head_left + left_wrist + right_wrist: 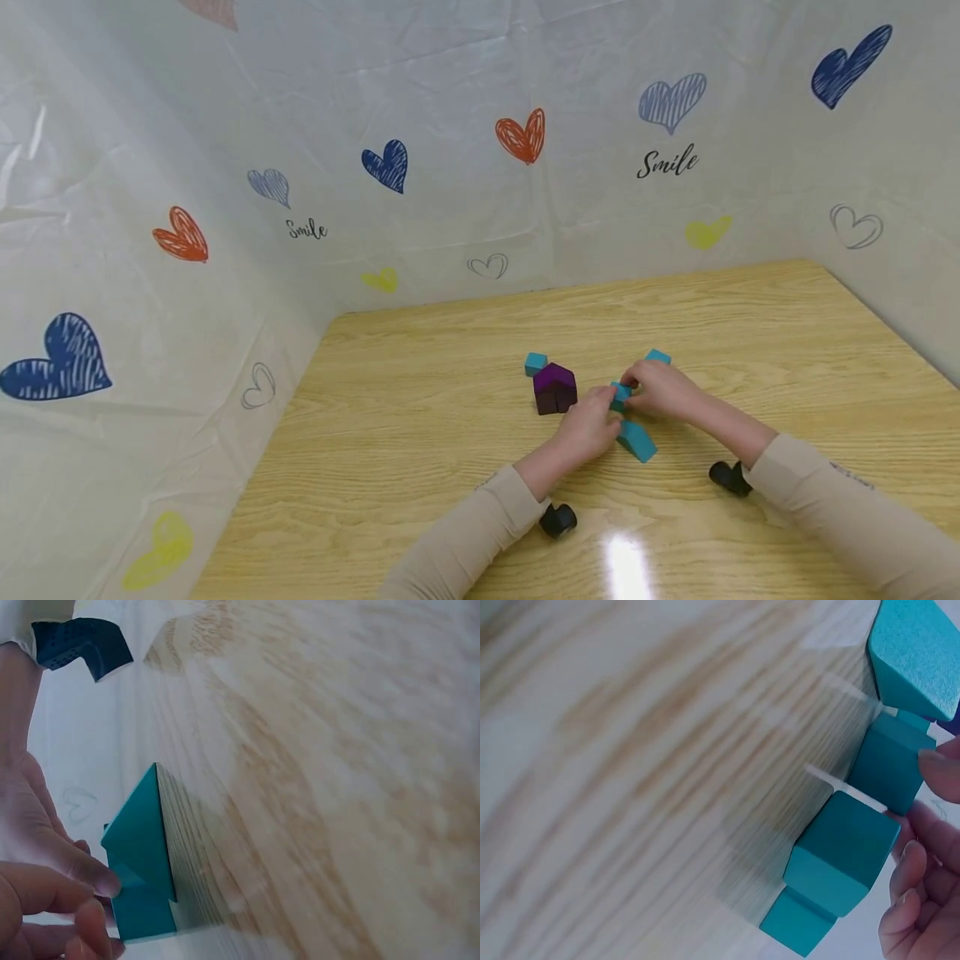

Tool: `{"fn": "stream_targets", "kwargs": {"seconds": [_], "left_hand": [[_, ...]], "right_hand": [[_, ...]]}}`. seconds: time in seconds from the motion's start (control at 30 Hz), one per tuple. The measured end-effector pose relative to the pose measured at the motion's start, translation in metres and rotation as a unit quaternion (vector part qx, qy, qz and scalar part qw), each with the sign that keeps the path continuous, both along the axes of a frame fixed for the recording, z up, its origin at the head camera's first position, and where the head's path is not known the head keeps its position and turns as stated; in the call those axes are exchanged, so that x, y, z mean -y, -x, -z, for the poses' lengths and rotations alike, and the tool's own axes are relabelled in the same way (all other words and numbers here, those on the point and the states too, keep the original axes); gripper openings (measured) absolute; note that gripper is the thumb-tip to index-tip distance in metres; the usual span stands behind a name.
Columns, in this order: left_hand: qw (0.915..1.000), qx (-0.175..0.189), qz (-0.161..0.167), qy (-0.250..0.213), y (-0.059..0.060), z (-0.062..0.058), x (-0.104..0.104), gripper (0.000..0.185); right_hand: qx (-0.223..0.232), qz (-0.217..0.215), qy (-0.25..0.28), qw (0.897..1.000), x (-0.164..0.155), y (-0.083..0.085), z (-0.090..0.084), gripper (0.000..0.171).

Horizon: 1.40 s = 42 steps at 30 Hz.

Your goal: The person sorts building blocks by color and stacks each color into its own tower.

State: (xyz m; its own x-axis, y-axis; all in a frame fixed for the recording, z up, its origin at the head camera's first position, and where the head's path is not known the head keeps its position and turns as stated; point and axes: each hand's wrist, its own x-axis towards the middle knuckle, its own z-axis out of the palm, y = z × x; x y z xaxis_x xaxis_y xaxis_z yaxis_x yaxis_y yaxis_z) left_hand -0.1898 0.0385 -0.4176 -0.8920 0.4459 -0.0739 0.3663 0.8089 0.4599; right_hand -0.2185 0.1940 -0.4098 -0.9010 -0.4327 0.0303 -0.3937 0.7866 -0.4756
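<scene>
A small blue block lies between both hands in the head view. My right hand pinches it from the right; its thumb shows against the block in the right wrist view. My left hand holds the same block's left side with bent fingers, though its exact contact is partly hidden. In front sits a blue wedge-shaped block, close to the left fingertips. Another blue block is partly covered by the right hand; a cube shows near that hand's curled fingers.
Left of the hands stands a purple house-shaped block group, with a blue cube just behind it. Black wrist cameras hang under the sleeves. Heart-printed white sheeting rises behind the wooden table and along its sides.
</scene>
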Motion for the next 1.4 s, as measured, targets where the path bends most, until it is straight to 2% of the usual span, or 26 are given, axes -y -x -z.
{"fn": "stream_targets", "kwargs": {"seconds": [0.13,0.27,0.5,0.63,0.83,1.17,1.4], "left_hand": [[0.9988,-0.038,-0.010,0.030,0.001,0.001,0.000,0.035],[0.9986,-0.047,-0.014,0.021,0.002,0.004,0.000,0.021],[0.9988,-0.025,-0.042,0.000,0.006,0.008,-0.001,0.017],[0.9986,-0.016,-0.050,-0.006,0.008,0.009,-0.002,0.021],[0.9984,-0.013,-0.050,-0.022,0.010,0.010,-0.003,0.029],[0.9960,0.018,-0.046,-0.074,0.012,0.012,0.001,0.029],[0.9948,0.033,-0.051,-0.082,0.013,0.011,0.000,0.029]], "right_hand": [[0.012,-0.022,0.007,1.000,-0.002,0.000,-0.001,0.015],[0.017,-0.046,0.007,0.999,-0.003,-0.002,-0.002,0.022],[0.012,-0.074,-0.001,0.997,-0.004,-0.002,-0.001,0.024],[0.018,-0.072,-0.006,0.997,-0.004,-0.002,-0.002,0.023],[0.021,-0.062,-0.008,0.998,-0.005,-0.005,-0.003,0.022],[0.009,-0.068,-0.009,0.998,-0.005,-0.008,-0.006,0.023],[0.016,-0.068,-0.018,0.997,-0.003,-0.010,-0.008,0.024]]}}
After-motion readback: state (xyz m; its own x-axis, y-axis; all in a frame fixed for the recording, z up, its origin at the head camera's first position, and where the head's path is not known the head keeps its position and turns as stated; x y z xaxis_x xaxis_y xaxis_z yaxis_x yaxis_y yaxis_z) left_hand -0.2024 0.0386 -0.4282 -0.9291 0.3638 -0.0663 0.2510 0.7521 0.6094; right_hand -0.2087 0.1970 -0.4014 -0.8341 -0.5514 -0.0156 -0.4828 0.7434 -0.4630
